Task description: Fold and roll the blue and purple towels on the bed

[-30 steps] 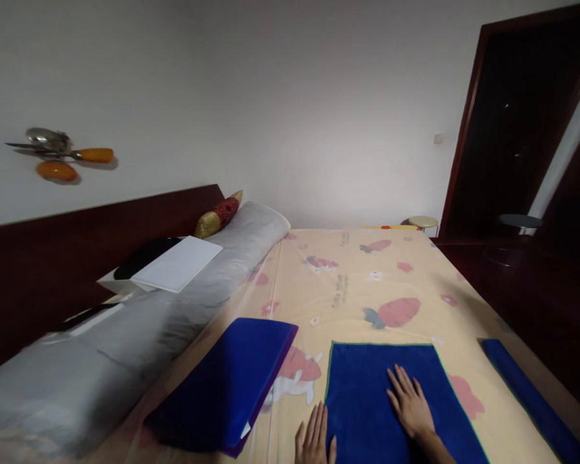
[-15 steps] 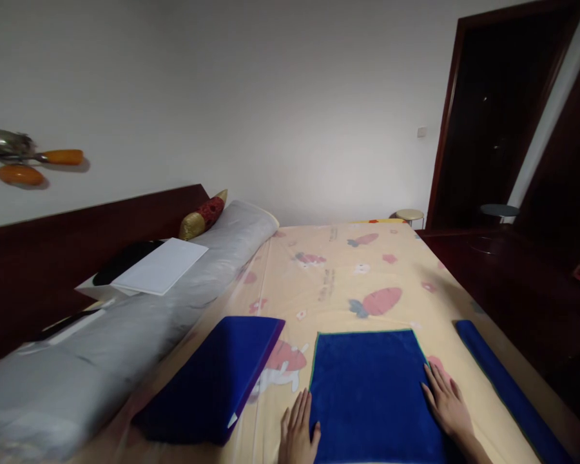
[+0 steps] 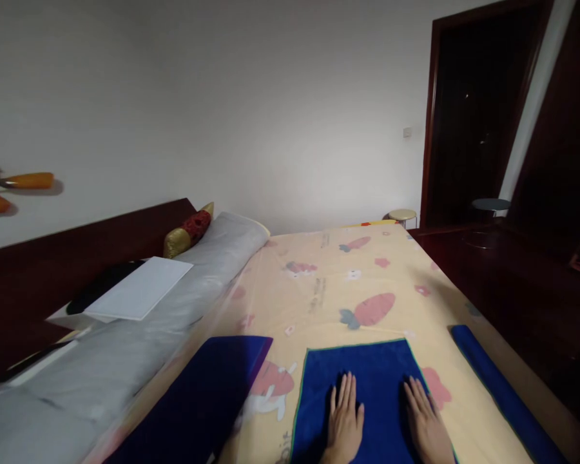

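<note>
A blue towel [image 3: 367,367] lies spread flat on the yellow carrot-print bedsheet [image 3: 348,283] in front of me. My left hand [image 3: 345,419] rests palm down on the towel's middle, fingers stretched out. Beside it, nearer the towel's right edge, my right hand [image 3: 425,422] also lies flat with its fingers extended. Neither hand holds anything.
A folded blue stack [image 3: 198,403] sits left of the towel and a rolled blue towel [image 3: 497,386] lies at the bed's right edge. A long grey bolster [image 3: 140,328] with a white sheet [image 3: 138,296] runs along the dark headboard [image 3: 77,251]. A dark doorway [image 3: 473,116] and stools stand beyond.
Both hands have moved inward onto the towel: the left from off its left edge, the right from its right edge. The view has shifted slightly.
</note>
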`<state>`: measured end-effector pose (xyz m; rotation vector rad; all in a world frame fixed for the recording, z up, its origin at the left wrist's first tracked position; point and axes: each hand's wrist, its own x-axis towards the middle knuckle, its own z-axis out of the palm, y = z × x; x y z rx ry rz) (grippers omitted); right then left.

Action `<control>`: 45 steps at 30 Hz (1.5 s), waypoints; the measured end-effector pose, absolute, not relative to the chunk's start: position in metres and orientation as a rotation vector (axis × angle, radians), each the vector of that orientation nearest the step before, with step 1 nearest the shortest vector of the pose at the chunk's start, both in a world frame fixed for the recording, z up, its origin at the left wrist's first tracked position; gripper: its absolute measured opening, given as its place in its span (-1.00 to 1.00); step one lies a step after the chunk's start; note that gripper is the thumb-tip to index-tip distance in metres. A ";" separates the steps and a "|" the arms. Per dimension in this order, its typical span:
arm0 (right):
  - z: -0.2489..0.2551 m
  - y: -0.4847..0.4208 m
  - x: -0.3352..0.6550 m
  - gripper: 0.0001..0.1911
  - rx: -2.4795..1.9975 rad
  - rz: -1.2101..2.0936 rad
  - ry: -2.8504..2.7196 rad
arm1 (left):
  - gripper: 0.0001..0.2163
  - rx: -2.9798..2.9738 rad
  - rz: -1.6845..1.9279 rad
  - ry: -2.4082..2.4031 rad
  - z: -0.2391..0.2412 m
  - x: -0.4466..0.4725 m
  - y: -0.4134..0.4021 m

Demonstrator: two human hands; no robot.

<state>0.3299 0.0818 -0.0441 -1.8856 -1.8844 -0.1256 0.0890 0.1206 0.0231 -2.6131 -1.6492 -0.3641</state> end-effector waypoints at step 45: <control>-0.003 0.177 0.311 -0.29 -2.116 0.021 -1.787 | -0.49 -2.337 -0.212 -1.877 0.029 0.033 0.219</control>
